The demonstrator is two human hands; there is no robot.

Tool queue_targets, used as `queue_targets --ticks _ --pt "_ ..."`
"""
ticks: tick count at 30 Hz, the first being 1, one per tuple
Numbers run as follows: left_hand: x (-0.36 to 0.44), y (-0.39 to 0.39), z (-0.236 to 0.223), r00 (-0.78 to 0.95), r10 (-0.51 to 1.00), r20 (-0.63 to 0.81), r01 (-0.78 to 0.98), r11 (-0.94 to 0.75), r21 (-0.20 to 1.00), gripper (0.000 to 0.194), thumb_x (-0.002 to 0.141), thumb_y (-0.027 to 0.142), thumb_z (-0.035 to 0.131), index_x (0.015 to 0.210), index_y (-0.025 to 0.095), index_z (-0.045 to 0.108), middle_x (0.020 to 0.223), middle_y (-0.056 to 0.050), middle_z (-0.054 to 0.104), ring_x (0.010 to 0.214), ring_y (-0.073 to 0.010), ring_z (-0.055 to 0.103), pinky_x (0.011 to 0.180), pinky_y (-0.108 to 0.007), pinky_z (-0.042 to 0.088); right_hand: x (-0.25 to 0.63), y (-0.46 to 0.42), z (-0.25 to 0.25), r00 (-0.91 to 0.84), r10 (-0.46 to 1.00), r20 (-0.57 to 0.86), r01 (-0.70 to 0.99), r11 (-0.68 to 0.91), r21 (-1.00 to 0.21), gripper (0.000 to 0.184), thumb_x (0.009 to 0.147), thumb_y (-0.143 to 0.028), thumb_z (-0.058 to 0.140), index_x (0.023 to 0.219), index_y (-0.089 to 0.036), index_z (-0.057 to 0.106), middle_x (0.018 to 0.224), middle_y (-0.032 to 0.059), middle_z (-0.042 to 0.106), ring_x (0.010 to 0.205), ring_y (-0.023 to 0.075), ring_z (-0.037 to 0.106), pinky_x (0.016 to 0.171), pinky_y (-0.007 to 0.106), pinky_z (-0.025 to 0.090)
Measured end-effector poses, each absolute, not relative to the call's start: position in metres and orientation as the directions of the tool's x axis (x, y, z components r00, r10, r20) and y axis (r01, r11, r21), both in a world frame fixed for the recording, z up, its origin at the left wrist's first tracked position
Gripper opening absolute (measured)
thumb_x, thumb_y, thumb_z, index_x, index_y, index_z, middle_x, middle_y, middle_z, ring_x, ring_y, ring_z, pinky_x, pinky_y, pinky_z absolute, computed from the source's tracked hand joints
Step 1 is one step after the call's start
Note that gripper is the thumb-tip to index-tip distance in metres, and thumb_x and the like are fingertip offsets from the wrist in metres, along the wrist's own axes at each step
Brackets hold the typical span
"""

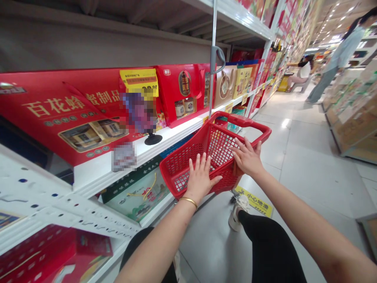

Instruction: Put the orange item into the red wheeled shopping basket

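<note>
A red plastic shopping basket trolley (220, 142) with grid sides stands before me beside the shelf, its loop handle toward the back right. My left hand (200, 176), with a gold bangle (189, 201) at the wrist, is spread over the basket's near side. The fingers are stretched out and hold nothing. Over the near right rim, my right hand (246, 158) is also spread, with nothing gripped. Whether either palm touches the rim, I cannot tell.
Red gift boxes (179, 92) line the white shelf (176, 131) on the left. A yellow floor sticker (255, 202) lies by my shoe (235, 218). Down the aisle, one person (338, 55) stands and another (303, 70) sits. Stacked goods (353, 106) are on the right.
</note>
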State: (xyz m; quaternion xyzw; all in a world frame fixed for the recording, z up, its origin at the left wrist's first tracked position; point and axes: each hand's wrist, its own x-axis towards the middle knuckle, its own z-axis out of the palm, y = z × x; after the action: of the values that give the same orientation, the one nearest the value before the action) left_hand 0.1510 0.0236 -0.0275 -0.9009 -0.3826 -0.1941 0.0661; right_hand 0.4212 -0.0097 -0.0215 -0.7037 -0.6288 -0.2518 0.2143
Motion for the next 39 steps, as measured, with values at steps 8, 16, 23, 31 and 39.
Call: queue_targets --ticks 8,16,23,31,39 --pt "0.151 0.024 -0.026 0.637 0.655 0.406 0.704 -0.709 0.040 0.097 0.101 0.081 0.035 0.173 0.016 0.027 0.181 -0.013 0.020 0.169 -0.0339 0.010 0.137 -0.060 0.011 0.471 0.002 0.005 0.424 0.647 0.633 0.898 -0.393 -0.200 0.049 0.109 -0.040 0.036 0.143 -0.028 0.069 0.180 0.0067 0.026 0.166 0.0425 0.013 0.122 0.086 0.004" --pt "0.153 0.024 -0.030 0.629 0.665 0.404 0.727 -0.687 0.000 0.093 0.103 0.077 0.040 0.173 0.017 0.027 0.182 -0.012 0.018 0.170 -0.0340 0.007 0.136 -0.063 0.009 0.361 -0.021 -0.035 -0.114 0.845 0.523 0.993 0.116 0.029 0.044 0.110 -0.035 0.043 0.145 -0.037 0.069 0.169 -0.0016 0.049 0.165 0.0305 0.025 0.134 0.066 -0.001" --pt "0.169 0.021 -0.025 0.615 0.676 0.406 0.734 -0.679 0.019 0.095 0.102 0.077 0.041 0.172 0.014 0.028 0.182 -0.015 0.014 0.169 -0.0384 0.009 0.135 -0.067 0.011 0.434 -0.009 -0.006 0.222 0.694 0.685 0.970 -0.226 -0.086 0.045 0.110 -0.037 0.041 0.141 -0.027 0.072 0.168 0.0095 0.049 0.162 0.0410 0.029 0.125 0.082 -0.008" --pt "0.218 0.020 -0.024 0.638 0.656 0.403 0.705 -0.708 0.037 0.099 0.099 0.072 0.054 0.171 0.008 0.030 0.181 -0.018 0.017 0.169 -0.0378 0.009 0.136 -0.064 0.008 0.388 -0.014 -0.032 -0.022 0.793 0.609 0.999 -0.006 0.044 0.043 0.111 -0.036 0.043 0.146 -0.033 0.068 0.166 0.0011 0.052 0.164 0.0315 0.029 0.132 0.070 -0.006" --pt "0.230 0.025 -0.026 0.632 0.656 0.412 0.708 -0.705 0.036 0.112 0.090 0.073 0.070 0.172 0.010 0.027 0.181 -0.020 0.018 0.169 -0.0402 0.007 0.136 -0.066 0.008 0.450 -0.003 -0.004 0.230 0.698 0.678 0.965 -0.253 -0.066 0.044 0.109 -0.036 0.042 0.142 -0.030 0.071 0.170 0.0064 0.046 0.163 0.0384 0.029 0.127 0.080 -0.004"
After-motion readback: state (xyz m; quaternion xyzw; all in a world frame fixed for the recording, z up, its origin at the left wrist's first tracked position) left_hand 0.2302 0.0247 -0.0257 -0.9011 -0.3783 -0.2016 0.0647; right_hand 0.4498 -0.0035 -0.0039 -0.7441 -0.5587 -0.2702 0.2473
